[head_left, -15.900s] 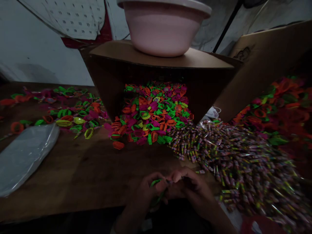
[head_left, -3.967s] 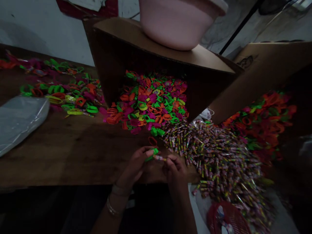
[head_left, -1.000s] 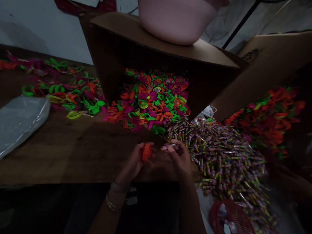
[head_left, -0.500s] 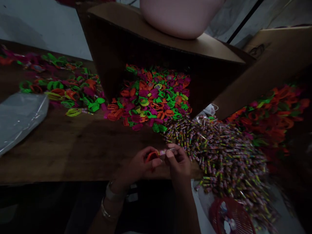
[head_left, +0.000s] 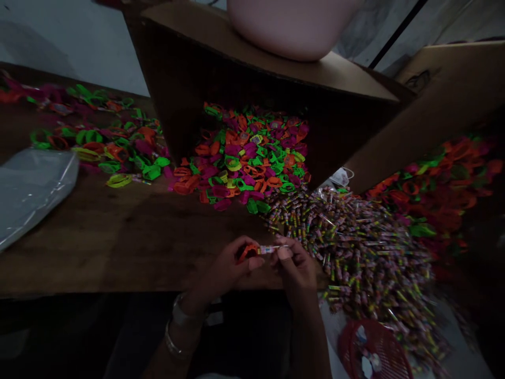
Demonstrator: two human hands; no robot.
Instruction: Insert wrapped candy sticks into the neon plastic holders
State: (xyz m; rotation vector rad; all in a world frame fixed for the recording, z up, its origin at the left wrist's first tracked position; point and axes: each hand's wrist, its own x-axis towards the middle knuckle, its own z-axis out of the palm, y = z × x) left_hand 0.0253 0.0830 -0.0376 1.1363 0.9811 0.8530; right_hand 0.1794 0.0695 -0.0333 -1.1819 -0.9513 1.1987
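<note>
My left hand [head_left: 232, 263] is closed round an orange plastic toy watch [head_left: 248, 253] near the table's front edge. From the watch a small printed candy tube in clear wrap [head_left: 268, 249] reaches across to the right. The fingers of my right hand [head_left: 294, 258] pinch the far end of that wrapped tube. Whether the tube is fixed to the watch or only held against it, I cannot tell. Just right of my hands lies a big heap of similar wrapped tubes [head_left: 366, 247].
A cardboard box [head_left: 169, 105] on its side holds a pile of coloured toy watches [head_left: 252, 158]; a pink tub [head_left: 292, 26] stands on it. More watches [head_left: 114, 142] lie left by a plastic bag [head_left: 35, 184]. A red basket [head_left: 374, 347] sits low right.
My right hand has moved slightly right and down, a little farther from my left hand. More of the wrapped tube shows between them. The orange watch has turned a little.
</note>
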